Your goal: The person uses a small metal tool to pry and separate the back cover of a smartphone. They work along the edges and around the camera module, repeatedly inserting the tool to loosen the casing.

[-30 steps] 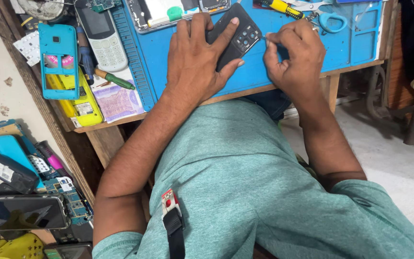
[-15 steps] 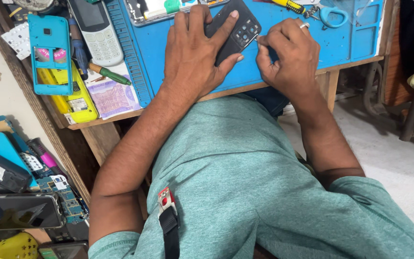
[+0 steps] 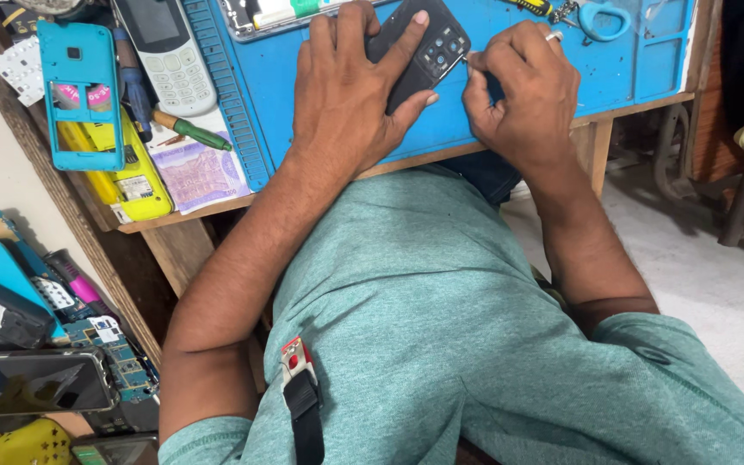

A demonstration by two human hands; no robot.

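Observation:
A black phone [image 3: 428,47] lies back-up on the blue work mat [image 3: 510,120], its camera cluster facing me. My left hand [image 3: 350,95] covers most of it and presses it down, the thumb along its lower edge. My right hand [image 3: 523,90] is just right of the phone with fingers curled around a thin tool whose tip touches the phone's corner. A ring shows on one right finger.
A grey keypad phone [image 3: 165,47], a turquoise phone frame [image 3: 79,95], a yellow phone body [image 3: 135,185], a green-handled screwdriver [image 3: 191,131] and a banknote [image 3: 200,172] lie at the left. Blue scissors [image 3: 600,17] sit top right. Phone parts [image 3: 36,344] fill a lower shelf.
The view has shifted slightly. My right hand has moved closer to the phone's corner with the tool; my left hand stays pressed on the phone.

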